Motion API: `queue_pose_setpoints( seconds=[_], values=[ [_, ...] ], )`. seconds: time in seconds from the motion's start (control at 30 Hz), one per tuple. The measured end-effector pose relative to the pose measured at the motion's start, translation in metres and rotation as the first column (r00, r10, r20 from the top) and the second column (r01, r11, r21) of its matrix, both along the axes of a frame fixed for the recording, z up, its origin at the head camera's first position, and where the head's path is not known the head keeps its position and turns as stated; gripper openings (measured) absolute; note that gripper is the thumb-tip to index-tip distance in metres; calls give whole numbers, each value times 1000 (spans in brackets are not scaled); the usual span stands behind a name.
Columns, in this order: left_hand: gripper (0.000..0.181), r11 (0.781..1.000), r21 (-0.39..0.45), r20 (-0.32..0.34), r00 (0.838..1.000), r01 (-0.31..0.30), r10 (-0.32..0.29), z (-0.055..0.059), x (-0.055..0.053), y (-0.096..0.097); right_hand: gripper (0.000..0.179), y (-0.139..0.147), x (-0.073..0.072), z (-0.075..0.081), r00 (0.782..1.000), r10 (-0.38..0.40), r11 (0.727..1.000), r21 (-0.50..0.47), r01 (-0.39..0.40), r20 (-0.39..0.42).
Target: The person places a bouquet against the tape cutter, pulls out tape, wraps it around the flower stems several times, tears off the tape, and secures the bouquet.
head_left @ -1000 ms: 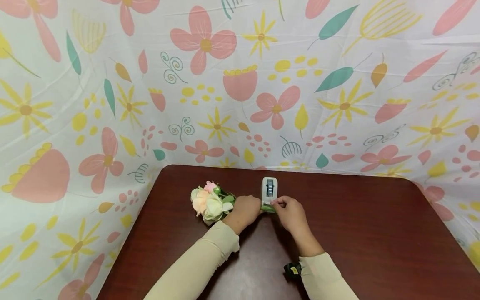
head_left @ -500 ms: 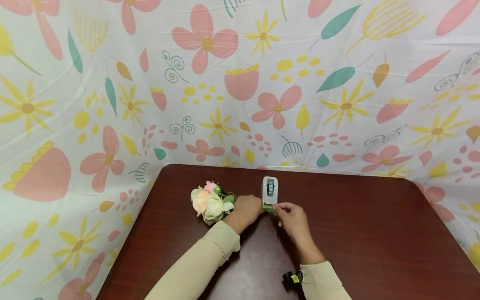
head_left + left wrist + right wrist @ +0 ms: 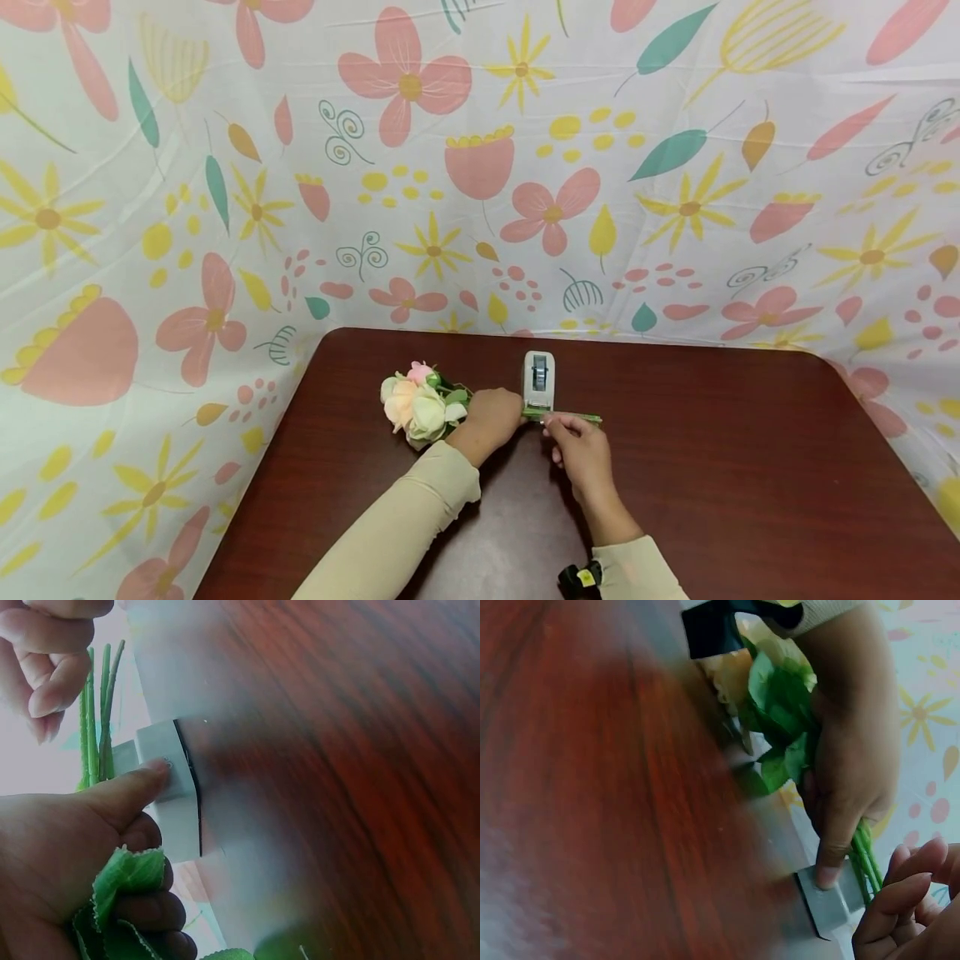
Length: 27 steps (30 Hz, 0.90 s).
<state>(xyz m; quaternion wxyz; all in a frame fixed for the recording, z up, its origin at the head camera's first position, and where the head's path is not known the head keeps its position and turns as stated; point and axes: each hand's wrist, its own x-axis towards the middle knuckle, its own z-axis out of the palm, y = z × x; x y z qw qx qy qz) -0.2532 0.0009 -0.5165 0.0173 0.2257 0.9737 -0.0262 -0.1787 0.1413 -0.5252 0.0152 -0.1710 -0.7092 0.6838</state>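
A bunch of artificial roses, cream, peach and pink, lies sideways with its green stems pointing right. My left hand grips the stems below the leaves. Its thumb presses on the grey-white tape dispenser, which stands just behind the stems. Close in front of the dispenser's cutting end, my right hand pinches with thumb and index finger at a strip of clear tape beside the stems. The strip is faint and mostly hidden by the fingers. In the right wrist view, the leaves hang beside the left hand.
The dark red-brown wooden table has its back edge against a flower-printed cloth. A black strap mount with a yellow mark sits at the right wrist.
My right hand has shifted slightly down and toward me from the dispenser's front. The stem ends now show to the right, past its fingers. The left hand and roses stay put.
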Motion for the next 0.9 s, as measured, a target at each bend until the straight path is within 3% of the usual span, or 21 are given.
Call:
queue_pose_setpoints(
  seconds=[0.23,0.9],
  values=[
    [29,1000,18,0,1000,7,-7,0,-1,-2,24,-3,5,-4,999,28,998,-55,-27,17],
    [33,997,73,32,999,18,-20,6,-2,-3,25,-5,0,-14,999,29,999,-17,-29,15]
  ],
)
